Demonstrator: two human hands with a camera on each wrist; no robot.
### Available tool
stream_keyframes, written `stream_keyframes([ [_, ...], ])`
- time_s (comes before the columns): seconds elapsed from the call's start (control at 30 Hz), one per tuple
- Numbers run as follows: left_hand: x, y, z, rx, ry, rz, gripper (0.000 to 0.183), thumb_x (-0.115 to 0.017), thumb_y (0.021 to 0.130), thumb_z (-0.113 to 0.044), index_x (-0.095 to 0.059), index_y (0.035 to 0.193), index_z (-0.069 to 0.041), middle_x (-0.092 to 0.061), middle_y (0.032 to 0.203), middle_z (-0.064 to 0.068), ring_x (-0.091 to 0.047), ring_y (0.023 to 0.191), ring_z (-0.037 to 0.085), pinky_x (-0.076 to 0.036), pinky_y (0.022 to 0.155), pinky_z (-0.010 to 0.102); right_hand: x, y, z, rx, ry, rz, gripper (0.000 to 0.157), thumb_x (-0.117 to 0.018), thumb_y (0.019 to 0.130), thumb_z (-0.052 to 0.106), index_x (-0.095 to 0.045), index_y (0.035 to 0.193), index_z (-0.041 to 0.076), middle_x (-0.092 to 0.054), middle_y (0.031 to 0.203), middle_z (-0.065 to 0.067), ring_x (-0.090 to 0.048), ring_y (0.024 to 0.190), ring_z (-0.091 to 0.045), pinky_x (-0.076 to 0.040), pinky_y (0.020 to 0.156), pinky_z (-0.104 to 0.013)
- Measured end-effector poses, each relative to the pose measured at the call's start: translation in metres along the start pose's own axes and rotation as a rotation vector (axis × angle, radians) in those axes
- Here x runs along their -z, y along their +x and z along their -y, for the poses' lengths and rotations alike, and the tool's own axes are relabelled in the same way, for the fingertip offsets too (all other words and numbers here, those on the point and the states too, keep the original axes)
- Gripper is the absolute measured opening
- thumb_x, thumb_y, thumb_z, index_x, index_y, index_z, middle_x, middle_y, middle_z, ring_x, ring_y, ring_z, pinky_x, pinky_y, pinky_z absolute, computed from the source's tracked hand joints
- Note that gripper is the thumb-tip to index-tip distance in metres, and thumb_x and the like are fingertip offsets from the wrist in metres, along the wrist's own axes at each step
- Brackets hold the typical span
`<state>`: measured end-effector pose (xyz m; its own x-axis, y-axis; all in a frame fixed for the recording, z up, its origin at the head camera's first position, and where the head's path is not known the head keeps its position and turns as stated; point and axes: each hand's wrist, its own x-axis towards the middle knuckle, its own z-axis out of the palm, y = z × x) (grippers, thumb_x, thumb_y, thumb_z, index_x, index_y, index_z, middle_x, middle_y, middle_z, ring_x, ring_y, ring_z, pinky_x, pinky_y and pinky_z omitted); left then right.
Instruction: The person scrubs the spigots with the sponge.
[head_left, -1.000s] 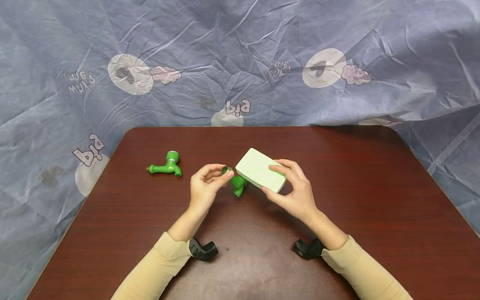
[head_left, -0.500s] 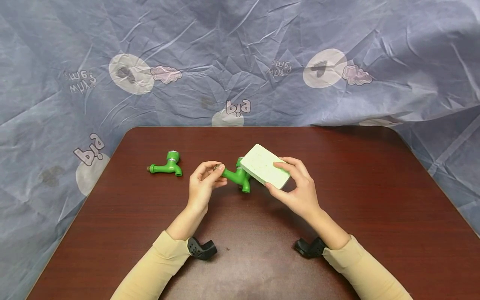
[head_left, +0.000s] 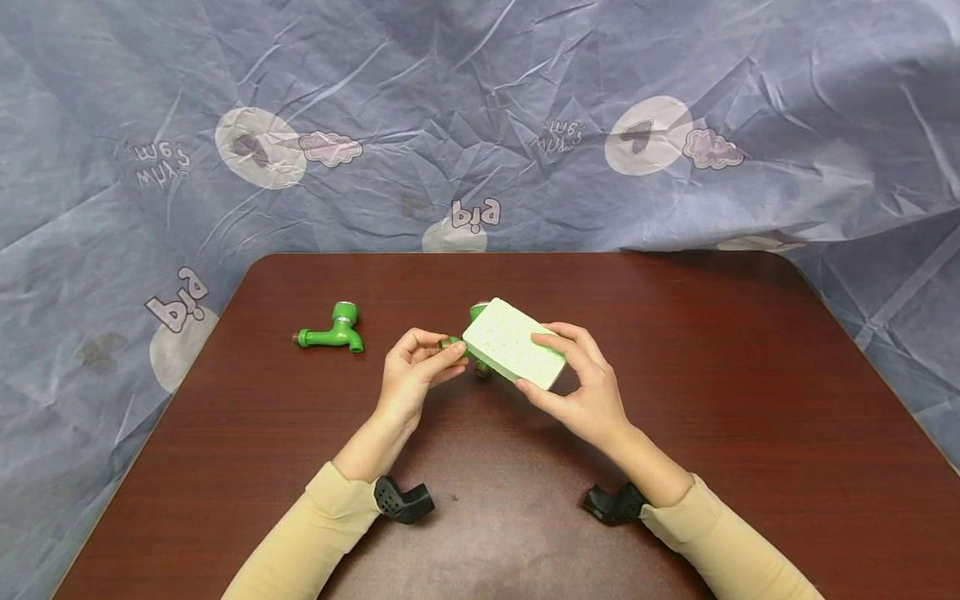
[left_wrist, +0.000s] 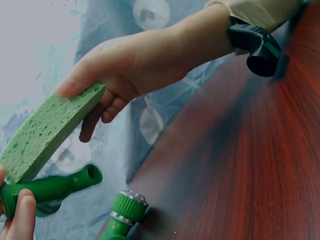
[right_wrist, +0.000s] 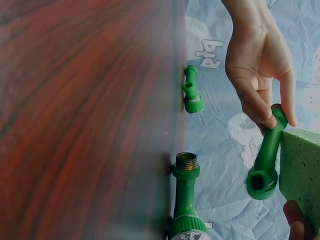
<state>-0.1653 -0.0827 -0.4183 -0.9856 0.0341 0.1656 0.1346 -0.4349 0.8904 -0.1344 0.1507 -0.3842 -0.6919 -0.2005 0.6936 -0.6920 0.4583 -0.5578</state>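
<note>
My left hand (head_left: 408, 379) pinches a green tap (right_wrist: 267, 150) by its threaded end, holding it up off the table. In my right hand (head_left: 588, 383) is a pale green sponge (head_left: 513, 343), gripped between thumb and fingers at its right end. The sponge lies along the side of the held tap and hides most of it in the head view. Below them a second green tap (right_wrist: 185, 200) stands on the table, with its brass thread and ribbed knob showing.
A third green tap (head_left: 333, 335) lies on the dark wooden table (head_left: 712, 350), left of my hands. Behind the table hangs a wrinkled blue-grey printed sheet (head_left: 420, 108). Black wrist cameras (head_left: 405, 500) are strapped at both cuffs.
The held tap has turned in my left hand. The sponge shifted right and away half a second ago, and has since come back left and nearer, covering the tap.
</note>
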Motion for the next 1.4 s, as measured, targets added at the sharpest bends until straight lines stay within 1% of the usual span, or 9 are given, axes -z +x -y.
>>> stream_keyframes([
  [0.13, -0.014, -0.008, -0.022, -0.009, -0.036, -0.029, 0.021, -0.074, 0.076, 0.002, -0.059, 0.09, -0.004, -0.069, 0.084, 0.009, -0.069, 0.069, 0.021, -0.058, 0.067, 0.035, 0.001, 0.0, -0.001, -0.001, -0.001, 0.014, 0.053, -0.082, 0.067, 0.014, -0.062, 0.116, 0.011, -0.053, 0.122, -0.007, -0.056, 0.106, -0.023, -0.046, 0.078, -0.021],
  [0.37, 0.025, 0.018, 0.025, -0.049, -0.071, -0.093, 0.024, -0.077, 0.077, -0.004, -0.06, 0.095, -0.002, -0.067, 0.097, 0.019, -0.069, 0.076, 0.031, -0.056, 0.071, 0.044, 0.009, 0.004, -0.012, -0.086, -0.075, -0.061, 0.051, -0.082, 0.066, 0.014, -0.064, 0.113, 0.01, -0.055, 0.121, -0.008, -0.055, 0.105, -0.023, -0.044, 0.075, -0.023],
  [0.43, 0.03, 0.021, 0.028, -0.06, -0.093, -0.113, 0.025, -0.077, 0.077, -0.004, -0.06, 0.095, -0.001, -0.067, 0.098, 0.022, -0.069, 0.076, 0.033, -0.056, 0.071, 0.045, 0.01, 0.005, -0.015, -0.132, -0.099, -0.11, 0.049, -0.082, 0.066, 0.013, -0.065, 0.113, 0.011, -0.055, 0.12, -0.008, -0.055, 0.103, -0.022, -0.043, 0.072, -0.023],
  [0.57, 0.005, 0.006, -0.007, -0.056, -0.089, -0.17, 0.015, -0.072, 0.08, 0.001, -0.059, 0.087, -0.002, -0.069, 0.09, 0.017, -0.069, 0.07, 0.025, -0.057, 0.07, 0.04, 0.012, 0.006, -0.018, -0.206, -0.117, -0.173, 0.047, -0.083, 0.067, 0.014, -0.066, 0.112, 0.012, -0.056, 0.119, -0.009, -0.055, 0.099, -0.02, -0.041, 0.067, -0.02],
  [0.67, -0.017, -0.006, -0.036, -0.032, -0.113, -0.202, 0.015, -0.066, 0.082, 0.008, -0.058, 0.081, -0.005, -0.07, 0.083, 0.01, -0.068, 0.065, 0.019, -0.058, 0.066, 0.034, 0.012, 0.005, -0.018, -0.225, -0.126, -0.164, 0.047, -0.083, 0.067, 0.015, -0.066, 0.111, 0.011, -0.056, 0.119, -0.008, -0.055, 0.097, -0.019, -0.04, 0.067, -0.017],
  [0.9, -0.021, -0.007, -0.042, -0.007, -0.158, -0.187, 0.016, -0.062, 0.085, 0.009, -0.058, 0.08, -0.006, -0.07, 0.08, 0.007, -0.068, 0.065, 0.019, -0.058, 0.065, 0.032, 0.009, 0.002, -0.017, -0.227, -0.138, -0.066, 0.047, -0.082, 0.068, 0.019, -0.066, 0.112, 0.014, -0.056, 0.119, -0.002, -0.056, 0.097, -0.017, -0.045, 0.067, -0.028],
  [1.0, -0.02, -0.007, -0.04, -0.004, -0.158, -0.178, 0.015, -0.063, 0.084, 0.007, -0.058, 0.08, -0.006, -0.07, 0.081, 0.008, -0.069, 0.066, 0.019, -0.058, 0.066, 0.032, 0.007, 0.001, -0.014, -0.212, -0.115, -0.032, 0.048, -0.082, 0.068, 0.021, -0.066, 0.113, 0.015, -0.055, 0.12, 0.0, -0.056, 0.1, -0.015, -0.046, 0.069, -0.026],
  [1.2, -0.018, -0.006, -0.038, -0.006, -0.12, -0.158, 0.014, -0.065, 0.084, 0.007, -0.059, 0.088, -0.005, -0.07, 0.083, 0.007, -0.069, 0.069, 0.021, -0.058, 0.067, 0.033, 0.006, 0.002, -0.011, -0.2, -0.056, -0.041, 0.048, -0.082, 0.069, 0.016, -0.066, 0.113, 0.013, -0.056, 0.118, -0.001, -0.055, 0.101, -0.016, -0.044, 0.069, -0.019],
  [1.4, -0.015, -0.006, -0.034, -0.079, -0.056, -0.071, 0.026, -0.073, 0.077, 0.003, -0.066, 0.102, 0.001, -0.069, 0.088, 0.009, -0.069, 0.072, 0.022, -0.057, 0.069, 0.034, 0.007, 0.003, -0.013, -0.213, -0.015, -0.061, 0.047, -0.083, 0.068, 0.012, -0.067, 0.113, 0.011, -0.057, 0.117, -0.003, -0.054, 0.102, -0.017, -0.043, 0.068, -0.019],
])
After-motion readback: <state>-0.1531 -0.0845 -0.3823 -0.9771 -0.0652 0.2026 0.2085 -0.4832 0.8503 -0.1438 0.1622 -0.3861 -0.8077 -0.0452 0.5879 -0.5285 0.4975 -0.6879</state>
